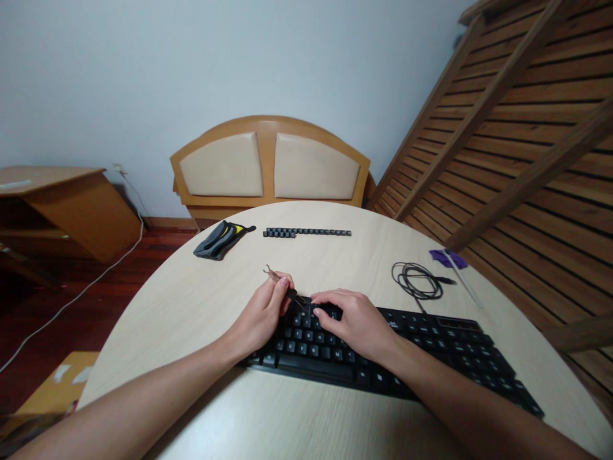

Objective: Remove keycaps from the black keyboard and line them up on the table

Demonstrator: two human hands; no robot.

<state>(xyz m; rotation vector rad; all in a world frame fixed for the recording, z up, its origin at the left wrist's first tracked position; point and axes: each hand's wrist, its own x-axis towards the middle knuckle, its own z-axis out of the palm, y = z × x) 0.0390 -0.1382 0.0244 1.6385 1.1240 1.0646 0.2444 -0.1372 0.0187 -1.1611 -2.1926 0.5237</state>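
A black keyboard (316,365) lies across the front of the round table, with letter keys in its lower rows. My left hand (268,306) is closed around a keycap puller (290,294) over the keyboard's upper left part. The puller's forked metal end sticks out above my fingers, and its thin wires point down at the upper key rows. Just right of those wires, my right hand (357,319) rests on the keyboard, thumb and index fingertips close together. Whatever lies between these fingertips is too small and dark to make out.
Loose black keycaps (316,232) stand in two rows at the table's (230,396) far side. Left of them lies a grey and yellow pouch (220,241). A coiled black cable (418,281), a purple cloth (447,258) and a thin white stick (464,279) are at the right.
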